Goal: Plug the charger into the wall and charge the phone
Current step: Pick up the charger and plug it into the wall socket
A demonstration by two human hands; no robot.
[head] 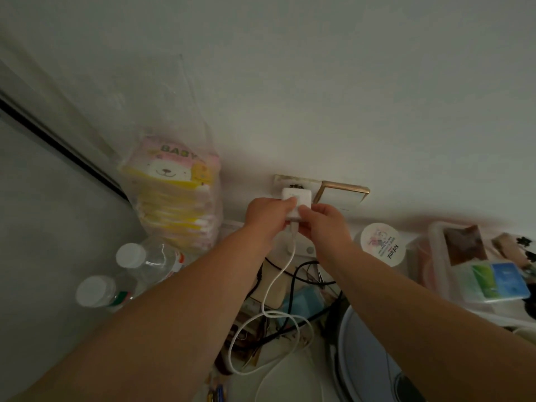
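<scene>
Against the pale wall above a cluttered surface, we pinch the white charger (296, 202) between left hand (268, 216) and right hand (323, 221), squaring it at the socket (291, 181) while its cable (271, 288) hangs slack; no phone is visible.

The stack of pink and yellow wipe packs (174, 195) against the wall carries the word "BABY" in dark capitals above a cartoon bear face. The round white lid (383, 245) to the right of the hands bears a dark vertical word that seems to read "Kofamil", though blur leaves the spelling unsure; the smaller print beside it is too fine to read.
</scene>
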